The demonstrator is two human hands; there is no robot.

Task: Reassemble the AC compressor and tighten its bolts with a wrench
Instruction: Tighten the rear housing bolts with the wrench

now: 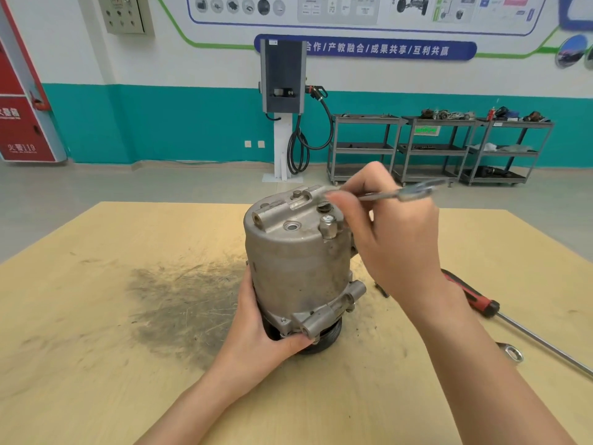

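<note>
A grey metal AC compressor (298, 261) stands upright on its black pulley in the middle of the wooden table (96, 316). My left hand (263, 329) grips its lower body near the mounting lugs. My right hand (394, 239) holds a thin metal wrench (404, 193) above the compressor's top face, and the wrench's free end points right. The wrench's working end is hidden behind my fingers, near the bolts (328, 228) on the top.
A red-handled screwdriver (475, 300) lies on the table to the right, and a ring spanner end (511, 352) lies near it. A dark grease stain (179, 303) marks the table left of the compressor. Metal carts (436, 149) and a charging post (284, 101) stand by the far wall.
</note>
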